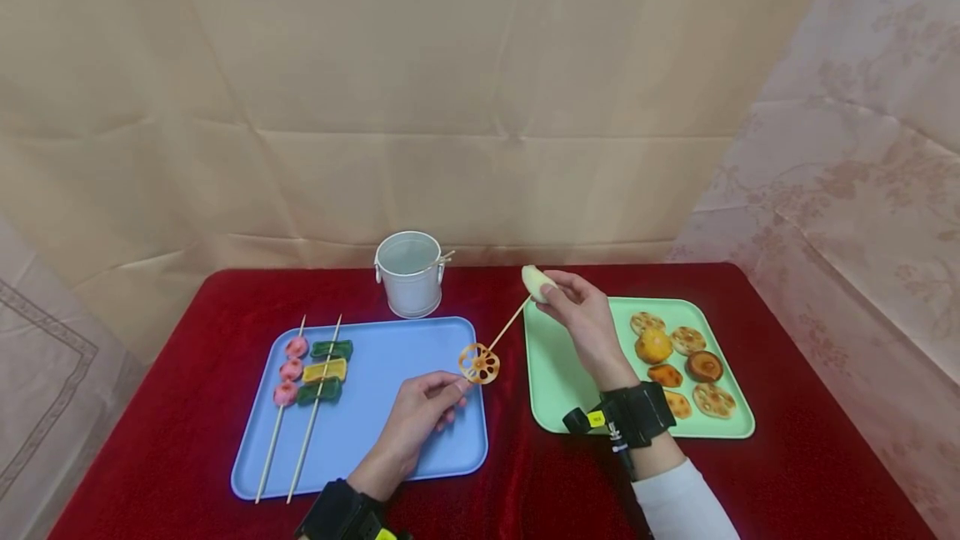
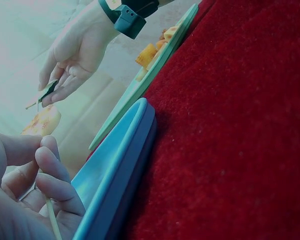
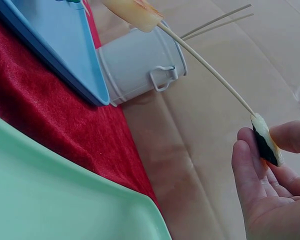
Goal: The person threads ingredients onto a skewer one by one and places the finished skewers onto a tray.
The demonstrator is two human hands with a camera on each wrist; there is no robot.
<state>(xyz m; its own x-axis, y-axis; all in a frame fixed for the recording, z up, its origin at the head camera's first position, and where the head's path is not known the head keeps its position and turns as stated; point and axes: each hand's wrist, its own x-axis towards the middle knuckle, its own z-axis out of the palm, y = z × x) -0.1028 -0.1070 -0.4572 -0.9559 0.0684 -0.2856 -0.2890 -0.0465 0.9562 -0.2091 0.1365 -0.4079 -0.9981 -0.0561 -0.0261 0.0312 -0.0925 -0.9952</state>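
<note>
My left hand [image 1: 423, 415] grips a thin wooden skewer [image 1: 510, 323] by its lower part, over the right side of the blue tray [image 1: 375, 440]. Threaded on that skewer is a browned lotus root slice [image 1: 478, 363], just beyond the left fingers. My right hand [image 1: 588, 323] pinches a pale vegetable piece [image 1: 537, 282] between thumb and fingers at the skewer's far end. In the right wrist view the vegetable piece [image 3: 266, 140] shows a dark skin on one side, and the stick meets its upper end. How deep the stick goes in is hidden.
Two loaded skewers, one with pink balls [image 1: 291, 370] and one with green and yellow pieces [image 1: 325, 370], lie on the blue tray. Behind it stands a white bucket [image 1: 412, 290] holding sticks. The green tray [image 1: 555, 382] carries lotus slices, a mushroom [image 1: 704, 366] and other pieces.
</note>
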